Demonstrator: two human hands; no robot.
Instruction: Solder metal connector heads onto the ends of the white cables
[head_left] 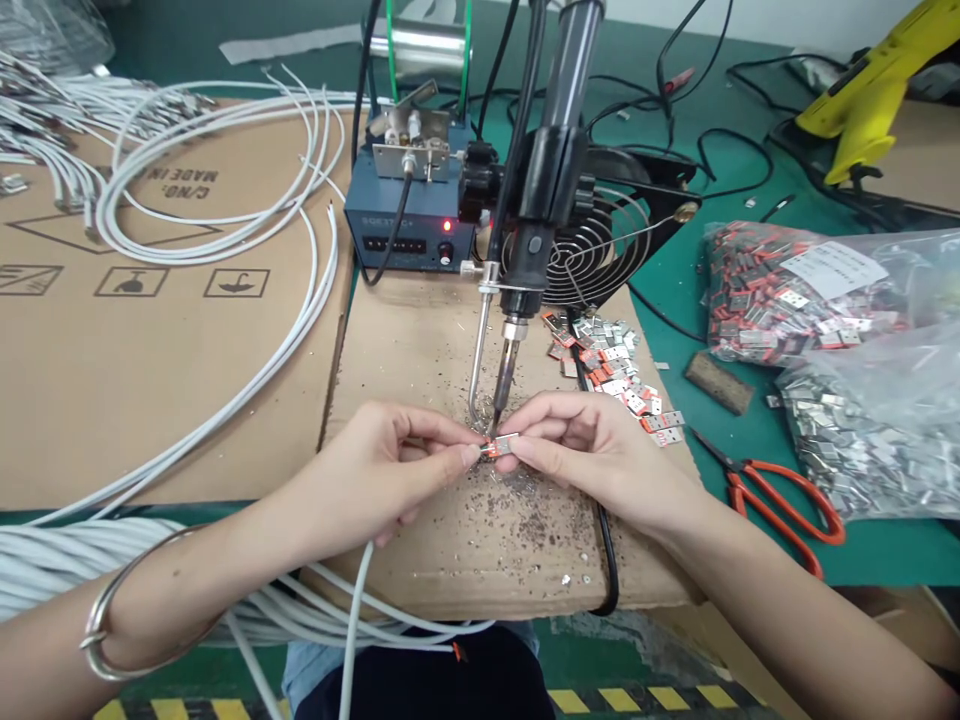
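- Work in hand, as I judge it: a cable-to-plug joint at the iron, about midway. One small USB-type connector (502, 445) w/ orange insert is up at the tip of the soldering iron (505, 375); can't tell if tip & metal touch, or if any wire is fixed yet.
- Done so far: hard to say. Coiled white cables (112, 220) lie on the cardboard upper L, but their far ends are too small/blurred to tell whether plugs are on.
- Left, prob. lots: loose connectors (619, 365) heaped just R of the iron, plus a bag of orange-and-metal connectors (832, 268) and a bag of metal parts (862, 430) further R. Cable bundle (75, 560) sits lower L, near the L forearm.
- L hand (401, 465): thumb + index pinched at the connector's cable end, other fingers curled under; a grey cable (358, 590) hangs below the palm, seemingly from this joint – the hand hides the link.
- R hand (592, 450): thumb + index closed on the connector's metal shell, remaining fingers loosely bent.
- Both forearms come in low from either side, hands meeting fingertip to fingertip over the work board (442, 575) – connector held roughly level between them.
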